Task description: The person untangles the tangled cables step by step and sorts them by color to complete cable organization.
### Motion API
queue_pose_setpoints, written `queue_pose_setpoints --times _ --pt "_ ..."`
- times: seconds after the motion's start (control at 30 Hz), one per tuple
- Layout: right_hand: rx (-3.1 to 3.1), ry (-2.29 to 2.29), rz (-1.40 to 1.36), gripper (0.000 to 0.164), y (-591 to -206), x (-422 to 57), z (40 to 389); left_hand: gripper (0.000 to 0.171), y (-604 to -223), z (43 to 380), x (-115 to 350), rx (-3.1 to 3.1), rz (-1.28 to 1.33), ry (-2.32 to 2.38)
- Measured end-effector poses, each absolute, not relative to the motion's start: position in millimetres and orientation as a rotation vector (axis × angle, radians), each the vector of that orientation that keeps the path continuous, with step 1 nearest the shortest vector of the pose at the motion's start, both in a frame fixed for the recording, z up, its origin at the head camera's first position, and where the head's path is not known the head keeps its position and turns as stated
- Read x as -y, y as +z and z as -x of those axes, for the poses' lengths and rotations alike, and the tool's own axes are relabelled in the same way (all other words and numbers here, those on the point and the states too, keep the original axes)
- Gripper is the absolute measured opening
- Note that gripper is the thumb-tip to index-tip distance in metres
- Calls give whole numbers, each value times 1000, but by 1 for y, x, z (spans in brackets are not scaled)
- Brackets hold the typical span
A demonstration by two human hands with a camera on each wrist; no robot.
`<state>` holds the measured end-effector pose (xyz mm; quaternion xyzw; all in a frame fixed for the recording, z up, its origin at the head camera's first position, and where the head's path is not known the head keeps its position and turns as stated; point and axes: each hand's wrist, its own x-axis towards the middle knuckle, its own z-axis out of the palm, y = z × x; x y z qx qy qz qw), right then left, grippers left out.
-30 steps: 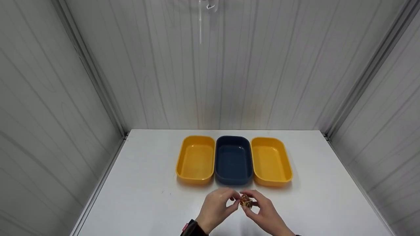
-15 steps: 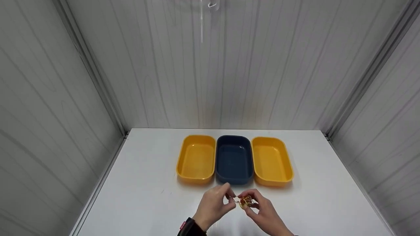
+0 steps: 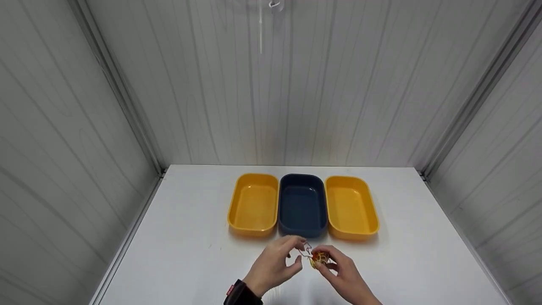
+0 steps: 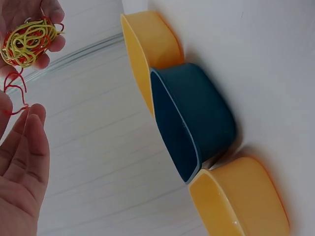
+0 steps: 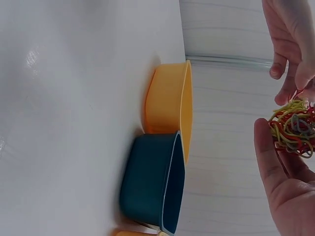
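A small tangle of yellow, red and grey cords [image 5: 294, 129] is gripped between the thumb and fingers of my right hand [image 3: 342, 271], above the table in front of the bins. A loose red strand [image 4: 23, 91] runs from it to the fingertips of my left hand [image 3: 275, 262], which holds the strand just left of the tangle. In the head view the left thumb stands apart from the forefinger. The left wrist view shows the left hand [image 4: 24, 167] below the tangle [image 4: 30, 43]. Fingers hide part of the cords.
Beyond the hands, a yellow bin [image 3: 230, 220], a dark blue bin [image 3: 302, 232] and another yellow bin [image 3: 353, 236] stand side by side on the white table [image 3: 190, 228]. Grey panel walls [image 3: 271, 106] enclose the table at the back and both sides.
My left hand has drawn away to the left from the tangle, pulling out a red strand that now forms a visible loop. The right hand stays nearly in place with the tangle.
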<state>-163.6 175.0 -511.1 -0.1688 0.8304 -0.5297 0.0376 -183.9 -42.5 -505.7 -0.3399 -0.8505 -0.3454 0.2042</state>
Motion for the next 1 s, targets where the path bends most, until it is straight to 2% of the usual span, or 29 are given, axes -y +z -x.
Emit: queue_pose_setpoints --times 0.23,0.47,0.8,1.0 --pt "-2535 -1686 554 26 -511 -174 162 16 -508 183 41 2333 982 -779" --pt "-2564 -1632 494 31 -514 -172 162 14 -506 183 42 2364 985 -741" --pt "-2582 -1540 575 23 -514 -170 160 12 -506 185 41 2343 997 -497" --pt "-2573 -1554 733 17 -516 -169 159 13 -504 186 42 2307 997 -458"
